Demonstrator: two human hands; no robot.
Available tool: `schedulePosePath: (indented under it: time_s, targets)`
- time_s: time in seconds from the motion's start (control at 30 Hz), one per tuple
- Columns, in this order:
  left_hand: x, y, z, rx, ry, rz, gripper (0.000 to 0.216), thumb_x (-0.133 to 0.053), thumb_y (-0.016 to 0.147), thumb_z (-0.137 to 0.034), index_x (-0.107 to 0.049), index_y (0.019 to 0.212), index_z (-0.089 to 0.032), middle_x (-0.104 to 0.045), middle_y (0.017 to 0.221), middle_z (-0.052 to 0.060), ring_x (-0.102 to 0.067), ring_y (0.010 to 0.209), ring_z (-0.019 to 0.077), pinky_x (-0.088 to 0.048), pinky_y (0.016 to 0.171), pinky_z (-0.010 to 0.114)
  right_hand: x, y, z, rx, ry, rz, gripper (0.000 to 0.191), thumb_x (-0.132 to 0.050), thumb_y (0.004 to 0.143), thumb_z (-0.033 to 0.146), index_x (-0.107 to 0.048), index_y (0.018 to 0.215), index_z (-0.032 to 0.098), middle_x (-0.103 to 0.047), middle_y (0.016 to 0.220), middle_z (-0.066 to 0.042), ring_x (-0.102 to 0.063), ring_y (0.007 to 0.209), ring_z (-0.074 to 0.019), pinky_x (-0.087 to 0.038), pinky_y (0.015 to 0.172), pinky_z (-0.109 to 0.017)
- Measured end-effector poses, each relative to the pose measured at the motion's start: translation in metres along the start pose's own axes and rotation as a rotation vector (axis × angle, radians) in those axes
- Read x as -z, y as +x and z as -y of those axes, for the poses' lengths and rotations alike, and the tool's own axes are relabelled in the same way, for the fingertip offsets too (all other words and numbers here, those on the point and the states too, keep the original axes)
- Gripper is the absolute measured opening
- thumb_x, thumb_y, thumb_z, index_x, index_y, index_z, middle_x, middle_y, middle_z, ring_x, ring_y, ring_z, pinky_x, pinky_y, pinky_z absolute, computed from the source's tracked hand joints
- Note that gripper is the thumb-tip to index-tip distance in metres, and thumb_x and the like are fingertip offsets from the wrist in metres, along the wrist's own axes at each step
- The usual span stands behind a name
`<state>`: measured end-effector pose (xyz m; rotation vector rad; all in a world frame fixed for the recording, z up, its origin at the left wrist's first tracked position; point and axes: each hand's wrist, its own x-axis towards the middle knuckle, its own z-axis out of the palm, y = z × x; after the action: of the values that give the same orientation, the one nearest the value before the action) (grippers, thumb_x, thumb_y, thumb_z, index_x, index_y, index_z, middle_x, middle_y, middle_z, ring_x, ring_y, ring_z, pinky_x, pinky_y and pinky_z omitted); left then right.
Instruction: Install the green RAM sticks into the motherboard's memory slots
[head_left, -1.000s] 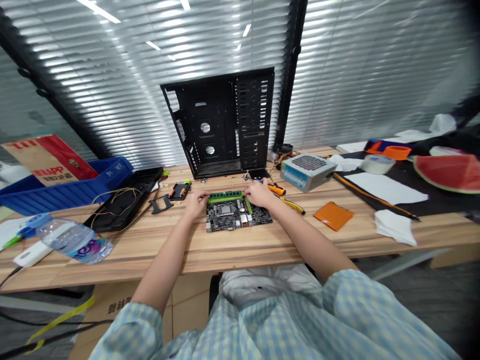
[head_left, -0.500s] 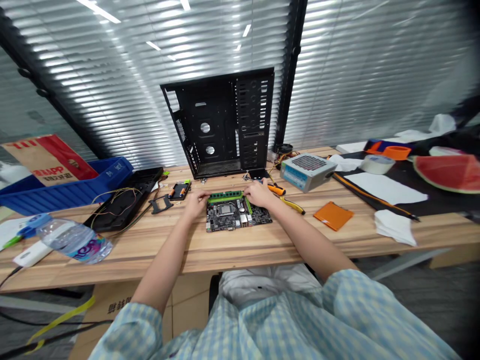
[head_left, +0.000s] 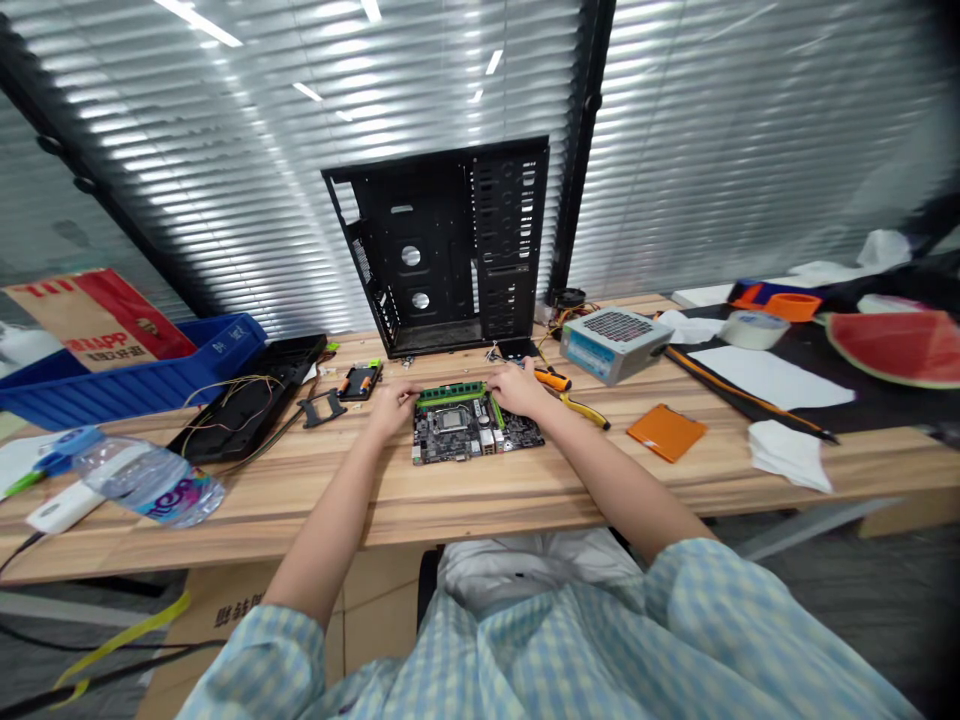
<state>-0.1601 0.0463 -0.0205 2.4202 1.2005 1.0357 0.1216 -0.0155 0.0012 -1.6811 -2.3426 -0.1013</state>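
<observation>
A black motherboard (head_left: 474,435) lies on the wooden table (head_left: 480,490) in front of me. A green memory stick (head_left: 450,392) stands along its far edge. My left hand (head_left: 391,404) has its fingers curled on the stick's left end. At the right end, my right hand (head_left: 516,386) presses with curled fingers. Both hands rest at the board's far corners.
An open black computer case (head_left: 450,245) stands behind the board. A grey power supply (head_left: 615,342), orange-handled tools (head_left: 559,381) and an orange pad (head_left: 667,431) lie to the right. A case side panel (head_left: 251,405), blue bin (head_left: 127,375) and water bottle (head_left: 142,480) lie left. Watermelon (head_left: 896,345) sits far right.
</observation>
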Motion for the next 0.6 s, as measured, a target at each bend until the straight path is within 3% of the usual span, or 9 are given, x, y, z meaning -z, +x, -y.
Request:
schedulePosePath:
  time_s: [0.23, 0.43, 0.6]
  targets:
    - [0.0005, -0.0001, 0.0014, -0.004, 0.007, 0.019, 0.019, -0.055, 0.080, -0.021, -0.072, 0.087, -0.018, -0.074, 0.092, 0.006, -0.067, 0.087, 0.0211, -0.053, 0.081, 0.032, 0.0013, -0.0021, 0.0041, -0.003, -0.031, -0.046, 0.031, -0.041, 0.088, 0.018, -0.072, 0.093, 0.021, -0.067, 0.108, -0.011, -0.049, 0.103, -0.0260, -0.019, 0.091, -0.048]
    - [0.0014, -0.0001, -0.0005, 0.005, 0.003, 0.019, 0.019, -0.055, 0.079, -0.022, -0.073, 0.087, -0.020, -0.074, 0.091, 0.005, -0.067, 0.087, 0.0208, -0.053, 0.083, 0.034, -0.0039, -0.0010, 0.0047, 0.009, -0.014, -0.160, 0.034, -0.040, 0.090, 0.020, -0.067, 0.111, 0.022, -0.064, 0.115, -0.011, -0.049, 0.106, -0.0255, -0.018, 0.093, -0.047]
    - [0.0011, 0.0002, -0.0002, 0.000, -0.005, 0.030, 0.020, -0.054, 0.080, -0.023, -0.073, 0.087, -0.019, -0.074, 0.092, 0.006, -0.067, 0.089, 0.0213, -0.053, 0.083, 0.034, -0.0065, 0.0015, 0.0030, 0.038, -0.007, -0.104, 0.035, -0.042, 0.087, 0.018, -0.070, 0.108, 0.024, -0.064, 0.112, -0.010, -0.049, 0.107, -0.0256, -0.018, 0.093, -0.046]
